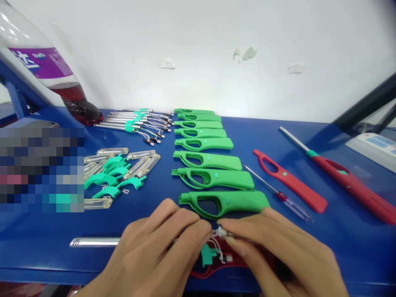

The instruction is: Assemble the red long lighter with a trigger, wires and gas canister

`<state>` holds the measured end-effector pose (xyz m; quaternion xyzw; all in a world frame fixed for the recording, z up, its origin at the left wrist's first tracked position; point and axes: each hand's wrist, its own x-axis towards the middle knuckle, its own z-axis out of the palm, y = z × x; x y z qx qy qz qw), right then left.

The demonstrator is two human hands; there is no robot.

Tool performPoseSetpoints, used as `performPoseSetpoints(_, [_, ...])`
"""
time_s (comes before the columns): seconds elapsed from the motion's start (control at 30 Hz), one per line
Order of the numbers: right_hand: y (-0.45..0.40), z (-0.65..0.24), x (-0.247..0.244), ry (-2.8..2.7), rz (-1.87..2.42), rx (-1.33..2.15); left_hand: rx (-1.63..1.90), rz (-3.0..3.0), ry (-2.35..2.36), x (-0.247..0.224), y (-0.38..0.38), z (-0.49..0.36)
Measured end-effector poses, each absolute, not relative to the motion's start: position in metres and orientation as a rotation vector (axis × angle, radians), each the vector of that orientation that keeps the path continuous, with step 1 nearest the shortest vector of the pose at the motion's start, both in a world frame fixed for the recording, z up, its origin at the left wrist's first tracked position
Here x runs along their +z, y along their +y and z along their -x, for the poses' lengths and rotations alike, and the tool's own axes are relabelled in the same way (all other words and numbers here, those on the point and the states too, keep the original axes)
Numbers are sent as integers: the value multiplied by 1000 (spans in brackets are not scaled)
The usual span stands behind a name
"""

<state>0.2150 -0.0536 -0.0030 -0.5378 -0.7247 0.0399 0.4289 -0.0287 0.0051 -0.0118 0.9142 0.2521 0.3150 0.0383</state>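
Note:
My left hand (161, 243) is closed, its fingertips pinching a small pale clip (214, 233). Close against that clip is the whitish valve end (220, 232) of a small fuel tank, pinched by the thumb and fingers of my right hand (284, 251), which covers most of the tank. Beneath both hands lies an open red lighter shell (206, 273). Inside it show a teal trigger (208, 255), thin white wires (219, 246) and a small black-and-white connector (227, 258). A silver metal tube (94, 242) extends leftward from under my left hand.
Several green half shells (216, 179) form a column ahead. To the left are metal tubes with wires (133, 123), clear tanks (108, 203) and teal triggers (107, 191). A screwdriver (292, 205), red shell (292, 183) and red lighter (346, 181) lie right. A bottle (52, 62) stands back left.

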Motion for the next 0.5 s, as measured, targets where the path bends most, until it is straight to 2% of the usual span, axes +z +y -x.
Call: performPoseSetpoints(0.5, [-60, -227, -6, -1991, 1213, 179, 1017, -2844, 732, -19, 2, 33])
